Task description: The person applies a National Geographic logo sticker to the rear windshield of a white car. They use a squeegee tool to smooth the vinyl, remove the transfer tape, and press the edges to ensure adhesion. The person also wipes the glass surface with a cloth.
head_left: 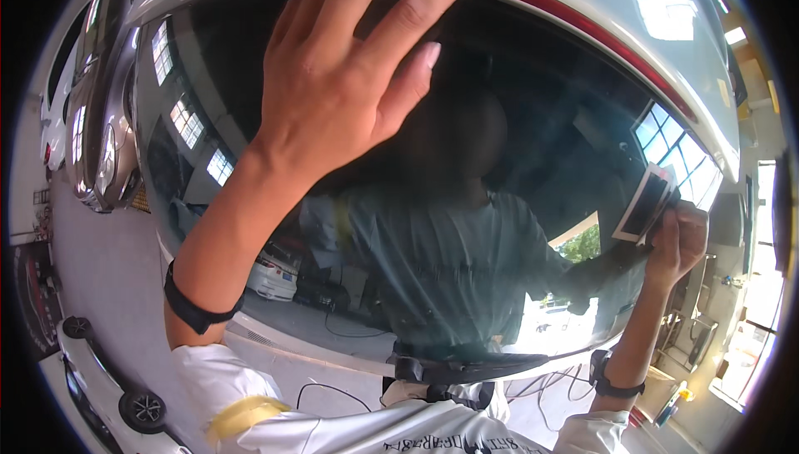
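Holding a white-edged card point(644, 204), right hand point(681, 240) at dark glass point(499, 163).

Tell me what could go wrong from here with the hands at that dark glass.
The right hand pinches a flat white-edged piece by one end, so it might slip; a hard edge could scratch the dark glass.
The left hand has its fingertips up by the red strip; they could smudge it.
The dark wristband might scuff the car if that arm leans in.
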`<state>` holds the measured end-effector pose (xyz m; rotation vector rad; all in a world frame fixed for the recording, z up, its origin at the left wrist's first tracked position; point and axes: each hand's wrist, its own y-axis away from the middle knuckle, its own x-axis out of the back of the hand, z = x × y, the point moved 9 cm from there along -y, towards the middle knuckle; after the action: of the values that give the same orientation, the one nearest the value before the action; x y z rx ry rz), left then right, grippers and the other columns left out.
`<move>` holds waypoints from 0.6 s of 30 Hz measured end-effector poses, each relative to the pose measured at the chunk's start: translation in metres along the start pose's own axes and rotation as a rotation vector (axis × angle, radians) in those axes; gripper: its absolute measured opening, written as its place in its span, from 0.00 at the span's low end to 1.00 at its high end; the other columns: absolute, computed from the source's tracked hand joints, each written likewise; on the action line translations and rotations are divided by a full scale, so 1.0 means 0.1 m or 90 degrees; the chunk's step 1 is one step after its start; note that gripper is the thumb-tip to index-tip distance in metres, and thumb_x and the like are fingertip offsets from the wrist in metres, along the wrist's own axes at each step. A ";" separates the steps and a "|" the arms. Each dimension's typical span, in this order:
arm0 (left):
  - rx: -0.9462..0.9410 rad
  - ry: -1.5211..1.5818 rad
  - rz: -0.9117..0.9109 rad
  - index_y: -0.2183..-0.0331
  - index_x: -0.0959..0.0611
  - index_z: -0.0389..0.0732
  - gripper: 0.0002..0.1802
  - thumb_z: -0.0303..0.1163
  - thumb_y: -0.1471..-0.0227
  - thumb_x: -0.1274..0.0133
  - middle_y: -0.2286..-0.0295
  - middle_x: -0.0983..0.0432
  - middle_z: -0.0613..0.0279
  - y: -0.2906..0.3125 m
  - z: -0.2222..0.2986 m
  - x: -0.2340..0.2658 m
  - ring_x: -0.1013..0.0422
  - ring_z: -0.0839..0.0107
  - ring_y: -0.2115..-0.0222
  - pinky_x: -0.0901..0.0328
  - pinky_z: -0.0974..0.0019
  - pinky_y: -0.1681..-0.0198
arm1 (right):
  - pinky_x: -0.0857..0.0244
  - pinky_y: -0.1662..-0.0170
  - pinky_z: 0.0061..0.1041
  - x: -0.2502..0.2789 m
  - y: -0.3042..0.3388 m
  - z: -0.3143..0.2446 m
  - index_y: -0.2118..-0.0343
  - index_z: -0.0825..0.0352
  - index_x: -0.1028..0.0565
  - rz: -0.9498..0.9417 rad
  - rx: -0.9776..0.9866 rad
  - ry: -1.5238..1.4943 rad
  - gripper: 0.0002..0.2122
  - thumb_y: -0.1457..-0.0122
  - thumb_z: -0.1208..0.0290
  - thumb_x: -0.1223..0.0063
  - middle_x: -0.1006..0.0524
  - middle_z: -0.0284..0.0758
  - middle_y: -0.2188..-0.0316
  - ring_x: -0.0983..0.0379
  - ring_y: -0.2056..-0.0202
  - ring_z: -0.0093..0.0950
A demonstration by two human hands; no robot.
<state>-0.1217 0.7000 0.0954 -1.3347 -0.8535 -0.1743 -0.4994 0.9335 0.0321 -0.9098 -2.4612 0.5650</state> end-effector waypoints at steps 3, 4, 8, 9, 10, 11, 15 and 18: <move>-0.024 -0.004 -0.029 0.43 0.21 0.42 0.28 0.32 0.48 0.40 0.53 0.29 0.51 0.03 0.05 -0.19 0.29 0.54 0.54 0.34 0.54 0.48 | 0.48 0.80 0.12 0.08 0.02 0.07 0.64 0.68 0.28 -0.002 -0.005 -0.003 0.06 0.40 0.83 0.42 0.25 0.35 0.66 0.38 0.80 0.12; -0.030 -0.006 -0.032 0.44 0.20 0.42 0.28 0.32 0.48 0.40 0.53 0.29 0.51 0.03 0.08 -0.22 0.29 0.54 0.54 0.34 0.54 0.48 | 0.49 0.79 0.12 0.11 0.03 0.09 0.64 0.68 0.28 -0.003 -0.005 -0.012 0.06 0.40 0.83 0.42 0.26 0.35 0.67 0.38 0.80 0.12; -0.049 -0.016 -0.040 0.44 0.20 0.43 0.27 0.32 0.48 0.40 0.53 0.29 0.52 0.01 0.15 -0.35 0.30 0.55 0.54 0.34 0.55 0.48 | 0.53 0.78 0.13 0.17 0.05 0.19 0.62 0.68 0.30 -0.004 0.001 -0.019 0.06 0.39 0.82 0.44 0.30 0.31 0.70 0.41 0.80 0.12; -0.052 -0.016 -0.042 0.44 0.19 0.43 0.27 0.31 0.48 0.40 0.53 0.29 0.52 -0.01 0.15 -0.36 0.30 0.56 0.54 0.35 0.55 0.48 | 0.54 0.78 0.13 0.17 0.05 0.18 0.62 0.68 0.30 -0.001 0.005 -0.014 0.06 0.38 0.82 0.45 0.31 0.31 0.70 0.42 0.80 0.12; -0.056 -0.018 -0.043 0.45 0.19 0.44 0.27 0.31 0.48 0.40 0.53 0.28 0.53 -0.02 0.16 -0.38 0.30 0.56 0.54 0.35 0.55 0.48 | 0.55 0.78 0.13 0.18 0.04 0.17 0.62 0.68 0.30 0.003 0.008 -0.009 0.06 0.38 0.82 0.45 0.32 0.31 0.71 0.43 0.81 0.12; -0.056 -0.017 -0.046 0.45 0.19 0.44 0.27 0.31 0.48 0.40 0.53 0.28 0.53 -0.02 0.16 -0.39 0.30 0.56 0.54 0.35 0.55 0.48 | 0.55 0.77 0.14 0.17 0.04 0.19 0.61 0.68 0.31 -0.004 0.007 -0.014 0.06 0.38 0.82 0.46 0.33 0.31 0.71 0.43 0.81 0.12; -0.064 -0.021 -0.044 0.45 0.18 0.44 0.26 0.31 0.48 0.40 0.54 0.28 0.54 -0.02 0.17 -0.44 0.30 0.57 0.54 0.35 0.56 0.48 | 0.56 0.76 0.14 0.19 0.06 0.26 0.61 0.68 0.31 -0.025 0.005 -0.034 0.06 0.37 0.82 0.48 0.33 0.32 0.70 0.43 0.80 0.12; -0.072 -0.023 -0.048 0.46 0.17 0.45 0.26 0.30 0.48 0.40 0.54 0.28 0.54 -0.05 0.17 -0.44 0.31 0.58 0.55 0.36 0.57 0.49 | 0.54 0.75 0.14 0.21 0.07 0.28 0.61 0.68 0.32 -0.019 0.017 -0.023 0.06 0.37 0.83 0.49 0.33 0.32 0.69 0.41 0.77 0.13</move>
<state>-0.1624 0.6984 0.0709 -1.4147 -0.9362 -0.2616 -0.5253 0.9467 0.0114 -0.8575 -2.4889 0.6070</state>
